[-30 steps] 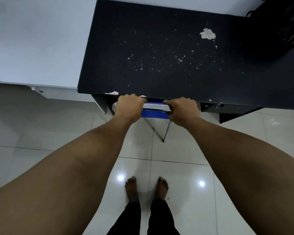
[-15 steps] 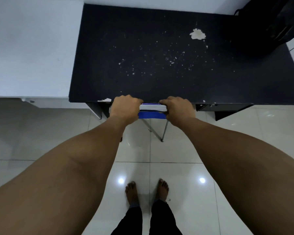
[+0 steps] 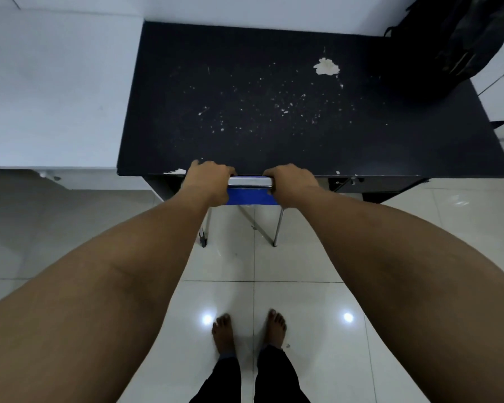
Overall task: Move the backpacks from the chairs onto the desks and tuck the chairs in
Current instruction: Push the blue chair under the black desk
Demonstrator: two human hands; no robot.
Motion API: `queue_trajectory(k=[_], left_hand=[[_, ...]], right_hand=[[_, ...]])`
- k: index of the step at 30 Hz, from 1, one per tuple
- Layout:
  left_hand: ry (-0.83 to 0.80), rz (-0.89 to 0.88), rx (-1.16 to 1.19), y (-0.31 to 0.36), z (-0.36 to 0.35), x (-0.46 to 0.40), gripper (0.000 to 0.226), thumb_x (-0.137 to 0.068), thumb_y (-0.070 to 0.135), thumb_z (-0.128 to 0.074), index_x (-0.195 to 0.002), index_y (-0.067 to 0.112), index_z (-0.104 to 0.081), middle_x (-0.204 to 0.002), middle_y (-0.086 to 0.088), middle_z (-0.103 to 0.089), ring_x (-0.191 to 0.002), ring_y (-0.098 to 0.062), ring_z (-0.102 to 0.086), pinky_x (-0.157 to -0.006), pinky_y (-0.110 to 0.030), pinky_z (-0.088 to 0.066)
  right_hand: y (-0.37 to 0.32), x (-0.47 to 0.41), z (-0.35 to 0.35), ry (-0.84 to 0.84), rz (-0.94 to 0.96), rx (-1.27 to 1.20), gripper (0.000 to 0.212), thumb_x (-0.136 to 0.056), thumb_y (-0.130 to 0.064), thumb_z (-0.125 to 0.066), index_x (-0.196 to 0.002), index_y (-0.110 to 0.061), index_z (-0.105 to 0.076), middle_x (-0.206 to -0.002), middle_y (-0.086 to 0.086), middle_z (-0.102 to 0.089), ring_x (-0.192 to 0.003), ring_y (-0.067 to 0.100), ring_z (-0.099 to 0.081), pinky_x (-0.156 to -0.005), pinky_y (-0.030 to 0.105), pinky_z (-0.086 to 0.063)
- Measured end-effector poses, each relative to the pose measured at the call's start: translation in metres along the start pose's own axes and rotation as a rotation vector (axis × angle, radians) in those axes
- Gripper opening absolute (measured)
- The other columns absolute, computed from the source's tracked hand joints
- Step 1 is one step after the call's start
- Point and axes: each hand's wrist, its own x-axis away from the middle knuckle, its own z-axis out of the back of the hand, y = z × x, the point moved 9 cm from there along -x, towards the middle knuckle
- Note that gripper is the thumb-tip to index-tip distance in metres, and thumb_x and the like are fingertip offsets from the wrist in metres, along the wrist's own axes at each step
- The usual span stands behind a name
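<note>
Gripping chair [image 3: 250, 195] top rail, left hand [image 3: 208, 181] and right hand [image 3: 292, 183] closed on it | rail parallel to desk [image 3: 274, 112] edge, straight ahead | backpack [image 3: 448, 48] on desk, far right.

A glossy floor of large pale square tiles [image 3: 303, 257] fills the lower half of the view, its thin grout lines crossing between two bare feet [image 3: 249, 330] in dark trousers. Two small round light reflections [image 3: 207, 319] gleam on the tiles (one to each side of the feet). A plain white wall [image 3: 245, 10] runs along the far edge.
</note>
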Motion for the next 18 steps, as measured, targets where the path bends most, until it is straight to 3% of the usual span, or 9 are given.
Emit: queue_trajectory(k=[3, 8, 15, 18], left_hand=[[0.034, 0.050, -0.053, 0.002, 0.008, 0.010, 0.050, -0.078, 0.024, -0.065, -0.127, 0.025, -0.055, -0.114, -0.006, -0.061, -0.115, -0.029, -0.052, -0.106, -0.049, -0.035], [0.018, 0.134, 0.068, 0.000, 0.017, 0.042, 0.047, -0.078, 0.021, -0.065, -0.124, 0.023, -0.054, -0.115, -0.007, -0.057, -0.109, -0.028, -0.054, -0.096, -0.046, -0.045], [-0.075, 0.174, 0.147, 0.008, 0.046, 0.088, 0.038, -0.082, 0.019, -0.058, -0.120, 0.021, -0.059, -0.107, -0.004, -0.060, -0.093, -0.024, -0.060, -0.080, -0.040, -0.056], [-0.109, 0.215, 0.173, 0.013, 0.048, 0.108, 0.035, -0.085, 0.021, -0.059, -0.120, 0.016, -0.061, -0.112, -0.008, -0.062, -0.094, -0.025, -0.062, -0.082, -0.038, -0.056]], right_hand=[[-0.001, 0.008, 0.006, -0.037, 0.006, 0.066, 0.022, -0.089, -0.018, -0.061, -0.110, -0.024, -0.063, -0.098, 0.003, -0.064, -0.089, 0.022, -0.060, -0.078, 0.038, -0.050], [-0.003, 0.029, 0.029, -0.017, 0.026, 0.102, 0.017, -0.092, -0.024, -0.059, -0.108, -0.019, -0.064, -0.089, 0.001, -0.062, -0.077, 0.019, -0.060, -0.070, 0.036, -0.054], [-0.016, 0.060, 0.054, -0.037, 0.054, 0.126, 0.022, -0.093, -0.031, -0.059, -0.107, -0.014, -0.062, -0.093, 0.004, -0.061, -0.079, 0.023, -0.059, -0.070, 0.037, -0.050], [-0.026, 0.076, 0.057, -0.042, 0.079, 0.106, 0.019, -0.093, -0.032, -0.059, -0.101, -0.014, -0.063, -0.088, 0.004, -0.061, -0.076, 0.021, -0.061, -0.068, 0.037, -0.053]])
